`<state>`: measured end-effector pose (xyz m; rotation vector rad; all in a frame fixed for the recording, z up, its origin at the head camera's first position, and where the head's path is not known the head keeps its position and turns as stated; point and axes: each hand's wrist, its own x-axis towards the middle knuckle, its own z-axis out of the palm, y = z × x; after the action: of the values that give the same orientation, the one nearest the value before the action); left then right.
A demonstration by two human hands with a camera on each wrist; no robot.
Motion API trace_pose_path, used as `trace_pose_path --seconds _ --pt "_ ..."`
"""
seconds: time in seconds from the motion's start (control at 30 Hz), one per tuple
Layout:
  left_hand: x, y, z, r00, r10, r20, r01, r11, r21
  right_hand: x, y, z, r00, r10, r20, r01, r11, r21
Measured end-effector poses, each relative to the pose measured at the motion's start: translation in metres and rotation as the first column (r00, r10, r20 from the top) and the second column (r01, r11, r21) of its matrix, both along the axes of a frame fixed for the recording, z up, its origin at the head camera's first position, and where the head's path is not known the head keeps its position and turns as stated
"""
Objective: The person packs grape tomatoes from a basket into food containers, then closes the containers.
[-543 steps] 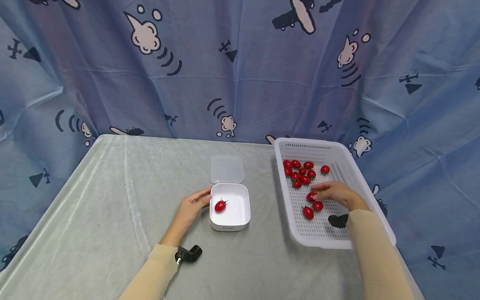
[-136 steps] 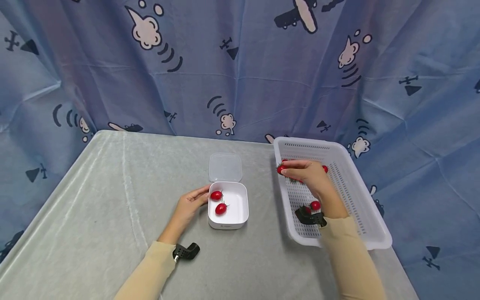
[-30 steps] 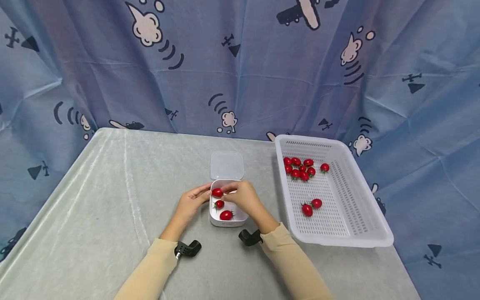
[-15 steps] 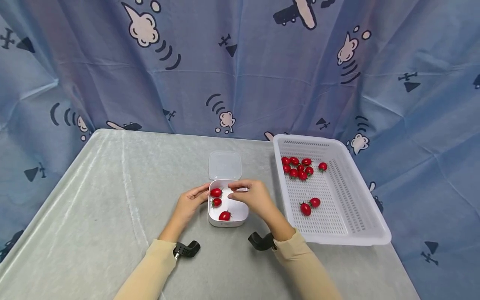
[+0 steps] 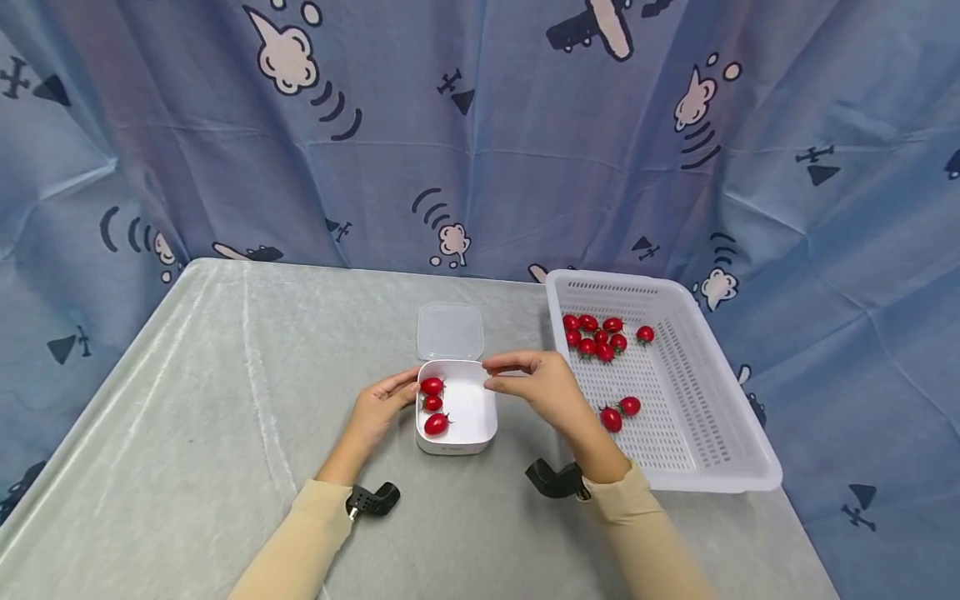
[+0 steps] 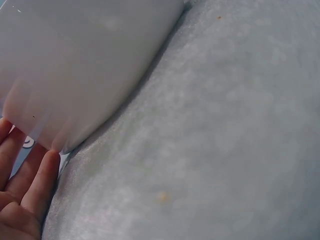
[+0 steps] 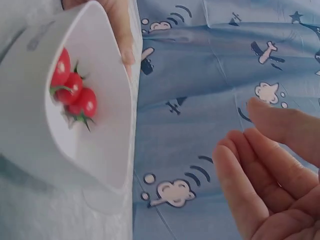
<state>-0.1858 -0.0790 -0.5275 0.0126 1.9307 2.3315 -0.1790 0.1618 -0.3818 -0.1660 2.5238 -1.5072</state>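
Note:
A white square box (image 5: 472,412) sits mid-table in the head view, with three cherry tomatoes (image 5: 437,425) lined up along its left wall. The fingertips of my left hand (image 5: 377,412) rest against the outside of the box's left wall. In the left wrist view, its fairly straight fingers (image 6: 44,177) touch the wall low down. My right hand (image 5: 547,390) hovers just past the box's right rim, fingers and thumb apart with nothing between them. The right wrist view shows the same bare gap, and the tomatoes (image 7: 70,87) with green stems inside the box.
A clear lid (image 5: 450,332) lies flat behind the box. To the right stands a white perforated basket (image 5: 720,375); several cherry tomatoes (image 5: 603,352) cluster at its back left, one sits apart, and two lie nearer the front. A blue patterned curtain (image 5: 480,142) hangs behind the table.
Over the last second my right hand has let go of a tomato in the box and drawn away rightward. The front tomato has shifted left. My left hand has stayed at the box.

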Motion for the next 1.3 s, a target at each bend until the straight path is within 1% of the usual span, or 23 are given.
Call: trace_pose_path --seconds 0.1,0.27,0.4,0.5,0.63,0.8,0.93,1.03,1.17,1.3 --pt "0.0 0.0 0.0 1.0 -0.007 0.0 0.007 1.0 0.007 0.0 0.01 0.005 1.0 -0.017 -0.008 0.017 1.0 0.005" --pt "0.0 0.0 0.001 1.0 -0.011 0.003 0.011 1.0 -0.012 0.003 0.023 0.014 0.999 -0.048 -0.017 0.048 0.999 -0.011" --pt "0.0 -0.001 0.001 1.0 -0.012 0.001 0.012 1.0 -0.011 0.004 0.033 0.018 0.996 -0.071 -0.044 0.071 0.997 -0.006" --pt "0.0 -0.001 0.001 1.0 -0.01 -0.001 0.01 1.0 -0.007 0.005 0.04 0.022 0.994 -0.095 -0.053 0.096 0.995 0.008" --pt "0.0 -0.002 0.0 1.0 -0.007 0.002 0.007 1.0 -0.001 0.004 0.05 0.027 0.991 -0.116 -0.063 0.12 0.992 0.051" --pt "-0.001 -0.002 -0.001 1.0 -0.013 0.006 0.013 1.0 0.005 0.002 0.067 0.032 0.989 -0.125 -0.08 0.132 0.988 0.086" --pt "0.0 0.0 0.0 1.0 -0.01 0.009 0.01 1.0 0.002 -0.001 0.087 0.033 0.99 -0.098 -0.1 0.106 0.99 0.087" --pt "-0.001 0.0 0.0 1.0 -0.01 0.011 0.01 1.0 0.001 -0.003 0.103 0.033 0.993 -0.058 -0.103 0.071 0.99 0.125" --pt "-0.001 0.0 -0.001 1.0 -0.002 0.021 0.002 1.0 -0.004 -0.006 0.123 0.034 0.999 -0.021 -0.046 0.031 0.978 0.208" --pt "-0.001 0.001 -0.001 1.0 0.008 0.02 -0.008 1.0 -0.01 -0.011 0.143 0.031 1.0 0.008 0.012 -0.01 0.971 0.238"
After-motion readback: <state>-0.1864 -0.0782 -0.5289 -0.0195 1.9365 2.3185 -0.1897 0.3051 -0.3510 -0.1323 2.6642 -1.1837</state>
